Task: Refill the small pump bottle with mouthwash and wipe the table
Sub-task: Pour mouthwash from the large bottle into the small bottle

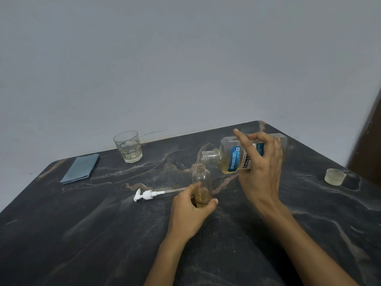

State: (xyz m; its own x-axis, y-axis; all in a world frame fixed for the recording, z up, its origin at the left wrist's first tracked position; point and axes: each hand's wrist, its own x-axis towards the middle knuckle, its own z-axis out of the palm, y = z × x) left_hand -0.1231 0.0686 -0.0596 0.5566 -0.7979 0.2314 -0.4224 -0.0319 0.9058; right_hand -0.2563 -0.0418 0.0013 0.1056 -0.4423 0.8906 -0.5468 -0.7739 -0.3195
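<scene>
Two hands, two bottles. Left hand [190, 211] is wrapped round the base of the small pump bottle [202, 185], which stands upright on the table w/ its neck open and a shallow layer of amber liquid at the bottom. Right hand [260, 162] grasps the mouthwash bottle [231, 157], index finger sticking out straight; the bottle is tipped nearly on its side, uncapped mouth pointing left, just above and beside the small bottle's neck. Amber liquid pools along its lower side.

One pump head [145, 195], white, lies flat on the table left of the small bottle, its clear tube running toward the left hand's fingers. One glass tumbler [127, 146] near the far edge, a little pale liquid in it. One blue cloth [80, 168], folded, left of the glass near the table's left edge. One clear cap [335, 176] sits well apart on the right side.

Table [103, 234] is dark stone-look, w/ pale and rusty veins and rounded corners. Plain grey wall [185, 58] behind; a strip of brown wood at the far right, can't tell what it belongs to.
</scene>
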